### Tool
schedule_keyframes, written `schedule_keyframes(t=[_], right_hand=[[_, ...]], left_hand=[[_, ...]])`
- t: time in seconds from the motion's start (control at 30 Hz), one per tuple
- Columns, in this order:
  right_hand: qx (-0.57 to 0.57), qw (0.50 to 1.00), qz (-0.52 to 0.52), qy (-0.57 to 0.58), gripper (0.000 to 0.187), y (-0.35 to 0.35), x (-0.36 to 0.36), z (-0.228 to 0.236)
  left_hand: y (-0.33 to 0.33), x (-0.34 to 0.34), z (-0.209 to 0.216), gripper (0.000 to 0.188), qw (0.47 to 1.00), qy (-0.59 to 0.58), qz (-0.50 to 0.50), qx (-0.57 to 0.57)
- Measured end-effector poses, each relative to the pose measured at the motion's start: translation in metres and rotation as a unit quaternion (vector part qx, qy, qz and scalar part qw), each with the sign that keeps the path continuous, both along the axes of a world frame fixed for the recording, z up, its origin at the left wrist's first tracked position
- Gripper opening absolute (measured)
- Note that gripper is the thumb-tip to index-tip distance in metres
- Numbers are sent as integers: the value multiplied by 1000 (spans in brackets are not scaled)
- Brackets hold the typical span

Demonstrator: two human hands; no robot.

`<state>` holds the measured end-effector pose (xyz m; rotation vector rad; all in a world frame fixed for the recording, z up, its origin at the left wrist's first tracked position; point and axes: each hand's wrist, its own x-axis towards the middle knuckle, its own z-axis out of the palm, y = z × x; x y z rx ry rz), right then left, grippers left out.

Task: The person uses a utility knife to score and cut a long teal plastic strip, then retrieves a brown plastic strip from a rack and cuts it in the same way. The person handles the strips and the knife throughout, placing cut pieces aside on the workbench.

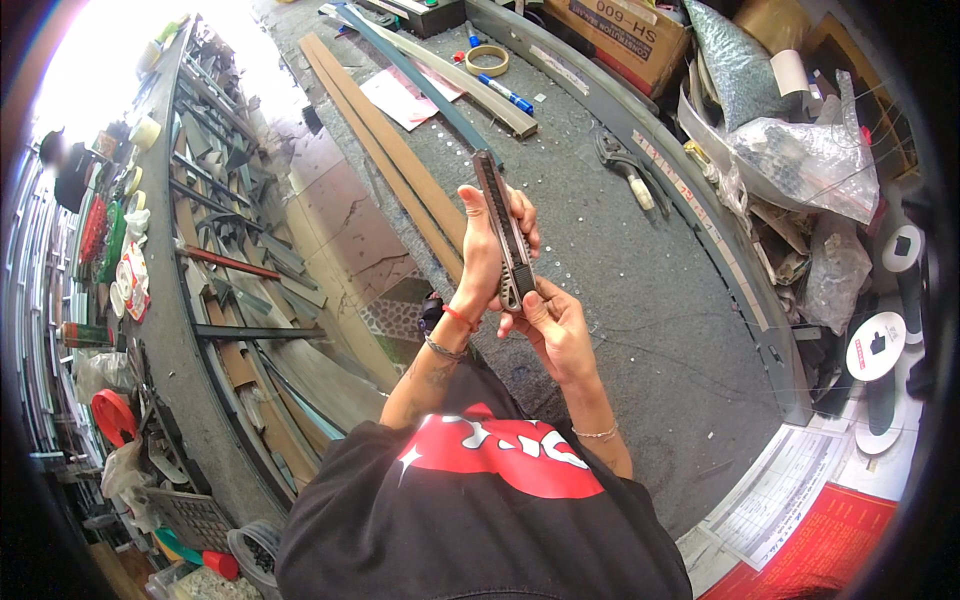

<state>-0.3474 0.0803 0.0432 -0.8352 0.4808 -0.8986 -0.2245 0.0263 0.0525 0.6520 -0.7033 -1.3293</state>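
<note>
A dark snap-off utility knife [502,225] with a grey ridged grip stands nearly lengthwise in front of my chest. My left hand [480,245] wraps it from the left, thumb raised beside the body and fingertips showing on the far side. My right hand [558,338] pinches its lower end between thumb and fingers. No extended blade can be made out. Just left of the hands, two long brown strips [385,160] lie side by side on the grey worktop [660,370]; a blue-grey strip [425,90] ends near the knife's tip.
A cream profile [500,108], a tape roll [487,61], a blue marker [505,94] and a plier-like tool [625,172] lie on the far worktop. Plastic bags [800,160] and a cardboard box [625,40] crowd the right edge. Leftward, a rack [215,400] holds several strips.
</note>
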Motion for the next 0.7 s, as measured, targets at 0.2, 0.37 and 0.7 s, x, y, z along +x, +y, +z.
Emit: schedule_keyframes(t=[0.2,0.37,0.7], right_hand=[[-2,998,17,-56,34,1,-1,-2],[-24,1000,-5,6,33,2,-1,17],[-8,998,-49,-31,32,12,3,14]], left_hand=[[7,-3,5,70,1000,-15,-4,1],[5,-5,12,68,996,85,34,0],[21,-7,23,76,998,-17,-14,-55]])
